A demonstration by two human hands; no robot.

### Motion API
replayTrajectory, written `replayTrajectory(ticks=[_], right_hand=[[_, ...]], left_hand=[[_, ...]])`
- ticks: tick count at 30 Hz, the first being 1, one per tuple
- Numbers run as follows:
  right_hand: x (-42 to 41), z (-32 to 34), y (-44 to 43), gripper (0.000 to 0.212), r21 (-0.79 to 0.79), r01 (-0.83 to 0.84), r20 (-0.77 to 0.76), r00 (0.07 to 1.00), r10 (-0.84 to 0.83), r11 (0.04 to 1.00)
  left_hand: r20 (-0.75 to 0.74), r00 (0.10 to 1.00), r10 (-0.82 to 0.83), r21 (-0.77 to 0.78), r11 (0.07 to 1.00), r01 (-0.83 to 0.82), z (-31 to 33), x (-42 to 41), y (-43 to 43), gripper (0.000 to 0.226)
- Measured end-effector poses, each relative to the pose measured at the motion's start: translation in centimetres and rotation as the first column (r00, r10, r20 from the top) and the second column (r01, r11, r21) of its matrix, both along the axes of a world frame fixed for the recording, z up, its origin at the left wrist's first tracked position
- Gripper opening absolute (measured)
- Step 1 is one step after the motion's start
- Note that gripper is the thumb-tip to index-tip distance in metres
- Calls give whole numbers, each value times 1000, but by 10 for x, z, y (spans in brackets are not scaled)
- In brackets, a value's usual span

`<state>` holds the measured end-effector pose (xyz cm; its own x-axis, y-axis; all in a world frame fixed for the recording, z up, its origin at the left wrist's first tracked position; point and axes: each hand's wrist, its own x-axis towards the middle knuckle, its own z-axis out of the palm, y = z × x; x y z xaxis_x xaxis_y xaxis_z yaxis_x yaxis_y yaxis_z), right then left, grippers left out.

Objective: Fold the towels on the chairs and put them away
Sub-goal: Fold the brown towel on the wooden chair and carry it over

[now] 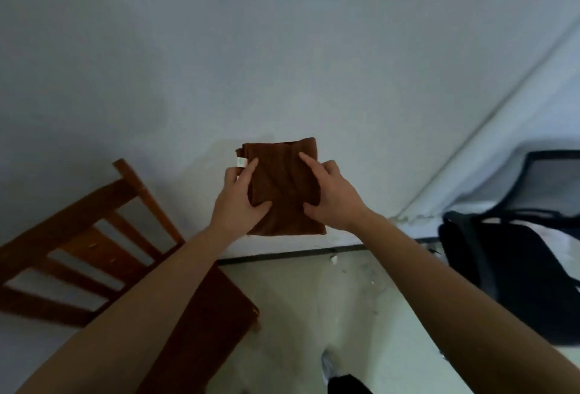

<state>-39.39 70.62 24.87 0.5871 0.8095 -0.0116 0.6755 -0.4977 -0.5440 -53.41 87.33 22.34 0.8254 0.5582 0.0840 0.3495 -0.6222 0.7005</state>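
Note:
A brown towel (281,174), folded into a small thick rectangle with a white label at its left edge, is held up in the air in front of the wall. My left hand (241,197) grips its left side, fingers on the front and thumb near the middle. My right hand (329,196) grips its right side the same way. A wooden chair (103,236) with a slatted back stands at the lower left, below my left forearm; its dark brown seat shows no towel on it.
A black office chair (514,274) stands at the right by the wall corner. A pale wall (282,48) fills the upper view. A light floor (298,305) lies between the two chairs, with my shoe (329,365) at the bottom.

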Motion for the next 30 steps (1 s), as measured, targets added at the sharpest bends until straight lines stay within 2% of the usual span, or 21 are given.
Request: replayTrajectory(ticks=[3, 7, 12, 19, 23, 26, 30], right_hand=[[2, 21, -74, 99, 37, 218, 3, 976, -218, 975], [-10, 31, -181, 102, 36, 440, -29, 898, -439, 897], [-35, 35, -335, 100, 47, 649, -62, 761, -646, 760], [-75, 21, -561, 100, 87, 835, -133, 551, -824, 544], [-103, 9, -701, 102, 134, 930, -203, 363, -910, 341], [-124, -1, -776, 102, 153, 963, -253, 256, -933, 223], [-125, -9, -862, 102, 148, 983, -286, 151, -946, 112]], left_hand=[[82, 973, -215, -85, 971, 222, 15, 40, -43, 83], [74, 893, -444, -182, 874, 450, 25, 78, -122, 75], [67, 731, -680, -161, 715, 680, 33, 108, -260, 75], [45, 499, -865, -124, 491, 862, 37, 141, -496, 73], [33, 369, -929, -125, 363, 924, 38, 151, -655, 71], [7, 283, -959, -133, 279, 951, 40, 149, -741, 72], [-19, 143, -990, -79, 144, 986, 41, 170, -838, 71]])
